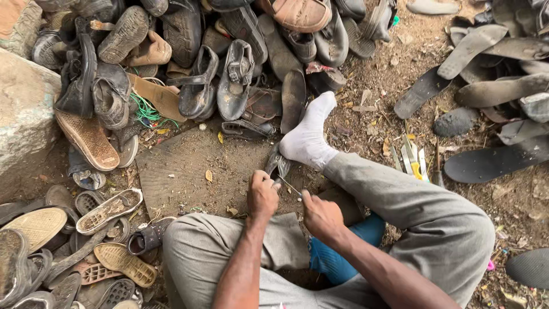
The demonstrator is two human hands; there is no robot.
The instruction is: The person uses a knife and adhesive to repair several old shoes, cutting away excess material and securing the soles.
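Your left hand (pixel 262 193) pinches a dark, worn shoe piece (pixel 278 164), leathery and matt, while your right hand (pixel 321 216) grips a thin tool (pixel 289 186) with a dull metal glint. Your white sock (pixel 307 137) is soft knit cloth; your grey trousers (pixel 412 212) are plain woven fabric. You sit on a rough, scuffed rubber mat (pixel 183 171) over gritty bare earth (pixel 400 51). The heaped old shoes (pixel 194 63) look dusty, cracked leather and rubber.
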